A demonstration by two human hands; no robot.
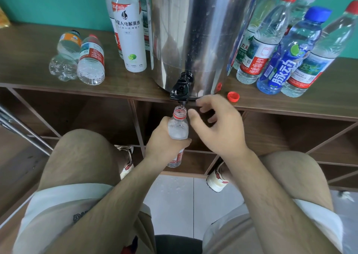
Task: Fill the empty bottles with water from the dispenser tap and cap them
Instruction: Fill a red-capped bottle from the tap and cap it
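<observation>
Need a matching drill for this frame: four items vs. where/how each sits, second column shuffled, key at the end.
1. uncapped bottle
2. loose red cap
3. blue-capped bottle
4. orange-label bottle

A. lying on its side, left of the dispenser
B. standing upright, right of the dispenser
C. small, alone at the countertop front edge
D. gripped by the left hand, mouth under the tap

Pairs: 1-D, 2-C, 3-B, 4-A

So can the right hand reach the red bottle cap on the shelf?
Probably yes: the open right hand holds nothing; the small red plastic cap lies uncovered on the wooden shelf just beyond it.
</observation>
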